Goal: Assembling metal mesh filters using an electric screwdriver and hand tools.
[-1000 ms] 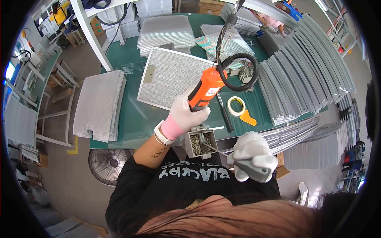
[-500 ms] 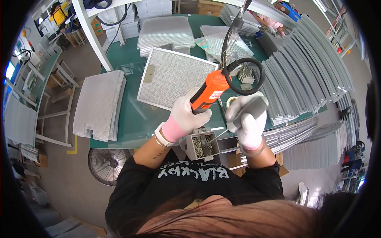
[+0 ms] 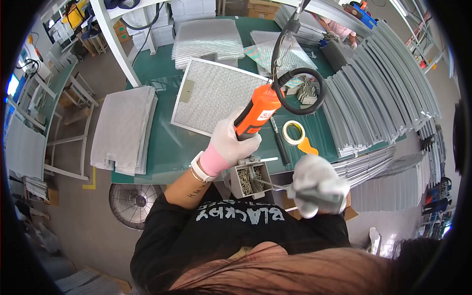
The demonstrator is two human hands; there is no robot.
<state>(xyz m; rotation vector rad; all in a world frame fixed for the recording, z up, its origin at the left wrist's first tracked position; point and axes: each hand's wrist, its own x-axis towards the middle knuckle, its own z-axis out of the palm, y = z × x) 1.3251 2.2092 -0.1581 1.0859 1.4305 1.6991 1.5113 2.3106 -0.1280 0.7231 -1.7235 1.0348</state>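
Observation:
My left hand (image 3: 231, 136), in a white and pink glove, is wrapped round an orange power screwdriver (image 3: 259, 110) that hangs from a black cable. Its lower end is hidden by the hand. Gloved in white and blurred by motion, my right hand (image 3: 319, 181) is closed on a flat dark grey piece (image 3: 322, 201) whose kind I cannot make out. A thin metal rod (image 3: 275, 186) runs from that hand to a grey box (image 3: 245, 189) of small screws (image 3: 244, 178) at the table's front edge. Beyond my left hand lies a framed mesh panel (image 3: 216, 93).
A tape roll (image 3: 293, 124), an orange-yellow piece (image 3: 307, 146) and a black pen-like tool (image 3: 280, 142) lie on the green table (image 3: 157, 147). Stacked grey frames (image 3: 378, 88) line the right side; pale sheets (image 3: 123, 130) are piled left. A floor fan (image 3: 137, 204) stands below.
My right hand has come down and nearer to me with the grey piece, uncovering the tape roll. The rod's end now reaches into the screw box. My left hand has barely moved.

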